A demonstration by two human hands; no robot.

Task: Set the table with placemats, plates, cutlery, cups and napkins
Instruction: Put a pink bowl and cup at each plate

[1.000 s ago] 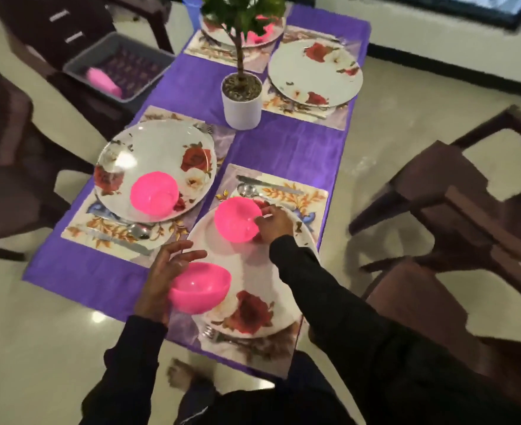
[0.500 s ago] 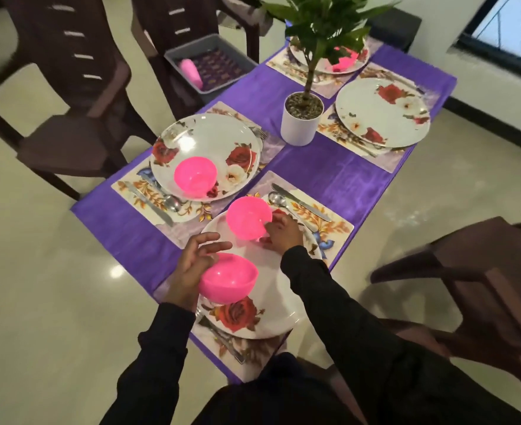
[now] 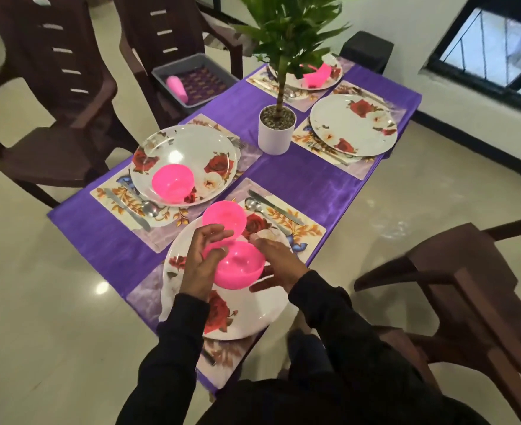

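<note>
both hands meet over the near plate [image 3: 253, 314]. the left hand [image 3: 202, 265] curls against the side of a pink bowl [image 3: 240, 265]; whether it truly grips is hard to tell. the right hand [image 3: 279, 260] lies with fingers loose along the bowl's far side, its thumb beneath. a second bowl [image 3: 224, 217] sits at the plate's top edge, partly behind the left fingers. the near placemat is mostly hidden by plate and sleeves. the plant [image 3: 279, 56] masks the far bowl [image 3: 316, 75]. the surface [image 3: 302, 179] is purple.
</note>
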